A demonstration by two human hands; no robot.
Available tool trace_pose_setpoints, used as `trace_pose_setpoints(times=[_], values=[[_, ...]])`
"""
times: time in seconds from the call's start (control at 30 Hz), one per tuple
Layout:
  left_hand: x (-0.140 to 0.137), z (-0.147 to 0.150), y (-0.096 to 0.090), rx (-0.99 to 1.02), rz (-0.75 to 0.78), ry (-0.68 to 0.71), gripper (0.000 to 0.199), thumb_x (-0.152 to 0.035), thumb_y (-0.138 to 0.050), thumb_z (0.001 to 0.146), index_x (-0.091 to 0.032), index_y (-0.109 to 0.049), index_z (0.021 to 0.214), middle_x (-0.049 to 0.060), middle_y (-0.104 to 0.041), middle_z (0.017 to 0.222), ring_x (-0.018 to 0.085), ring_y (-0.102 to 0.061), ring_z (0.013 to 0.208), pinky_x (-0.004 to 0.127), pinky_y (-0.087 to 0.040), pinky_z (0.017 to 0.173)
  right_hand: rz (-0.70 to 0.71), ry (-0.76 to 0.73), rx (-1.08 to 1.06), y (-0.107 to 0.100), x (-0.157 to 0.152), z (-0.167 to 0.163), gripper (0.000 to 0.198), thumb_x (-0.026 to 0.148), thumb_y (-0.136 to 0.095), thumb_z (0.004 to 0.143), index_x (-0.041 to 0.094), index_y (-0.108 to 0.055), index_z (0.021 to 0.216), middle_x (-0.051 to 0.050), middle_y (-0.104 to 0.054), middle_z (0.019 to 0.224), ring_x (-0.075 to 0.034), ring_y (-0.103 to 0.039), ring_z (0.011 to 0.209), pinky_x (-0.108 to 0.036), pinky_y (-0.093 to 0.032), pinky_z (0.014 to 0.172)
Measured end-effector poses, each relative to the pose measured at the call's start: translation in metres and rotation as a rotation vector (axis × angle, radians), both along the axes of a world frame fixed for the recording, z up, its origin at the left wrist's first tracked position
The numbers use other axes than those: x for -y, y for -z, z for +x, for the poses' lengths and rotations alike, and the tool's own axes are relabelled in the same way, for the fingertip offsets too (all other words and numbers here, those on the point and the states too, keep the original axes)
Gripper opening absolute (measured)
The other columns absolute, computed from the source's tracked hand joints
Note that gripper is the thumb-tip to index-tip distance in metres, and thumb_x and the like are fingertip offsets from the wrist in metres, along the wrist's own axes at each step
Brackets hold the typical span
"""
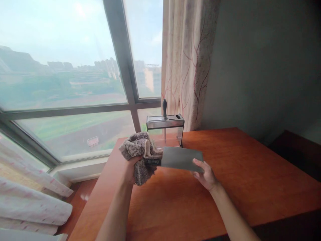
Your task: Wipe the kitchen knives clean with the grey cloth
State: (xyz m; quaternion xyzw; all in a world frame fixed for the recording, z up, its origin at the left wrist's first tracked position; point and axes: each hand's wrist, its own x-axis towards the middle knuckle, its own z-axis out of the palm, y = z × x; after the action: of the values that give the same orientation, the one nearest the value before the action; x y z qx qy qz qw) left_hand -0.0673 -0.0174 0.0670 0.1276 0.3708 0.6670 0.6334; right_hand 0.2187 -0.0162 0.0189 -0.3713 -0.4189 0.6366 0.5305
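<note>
A cleaver [182,158] with a wide grey blade is held level above the table, its dark handle pointing left. My left hand [131,169] is closed around a bunched grey-brown towel [139,145], which covers part of the handle. How the fingers lie under the cloth is hidden. At the blade's right end, my right hand [204,174] pinches the metal between thumb and fingers. Just behind the cleaver stands a knife block [165,122] with clear sides and a metal top. A dark-handled rod, apparently a honing steel [165,108], stands upright in it.
The reddish-brown wooden table [240,187] extends to both sides beneath my hands. A large window [75,83] rises at the left and ahead. Curtains hang beside it, one patterned curtain [187,60] behind the knife block. Dark furniture [298,150] stands past the table's right edge.
</note>
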Motion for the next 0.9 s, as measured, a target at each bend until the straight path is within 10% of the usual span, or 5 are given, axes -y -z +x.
trace_pose_setpoints(times=[0.43,0.9], values=[[-0.009,0.008,0.011,0.246,0.319,0.110,0.039,-0.038,-0.049,0.087,-0.020,-0.062,0.119,0.009,-0.069,0.115,0.027,-0.059,0.113,0.042,-0.047,0.098,-0.023,-0.092,-0.057,0.002,0.007,-0.009,0.036,0.049,-0.057,0.082,0.024,-0.043,0.061,0.007,-0.033,0.042,-0.011,-0.028,0.039,-0.027,-0.023,0.044],[-0.002,0.018,0.008,0.325,0.394,0.231,0.055,-0.049,-0.046,0.088,-0.020,-0.048,0.136,0.010,-0.065,0.122,0.029,-0.052,0.122,0.050,-0.034,0.107,-0.016,-0.075,-0.115,0.006,0.006,-0.009,0.035,0.047,-0.058,0.081,0.024,-0.044,0.059,0.007,-0.032,0.041,-0.011,-0.027,0.039,-0.027,-0.022,0.044]])
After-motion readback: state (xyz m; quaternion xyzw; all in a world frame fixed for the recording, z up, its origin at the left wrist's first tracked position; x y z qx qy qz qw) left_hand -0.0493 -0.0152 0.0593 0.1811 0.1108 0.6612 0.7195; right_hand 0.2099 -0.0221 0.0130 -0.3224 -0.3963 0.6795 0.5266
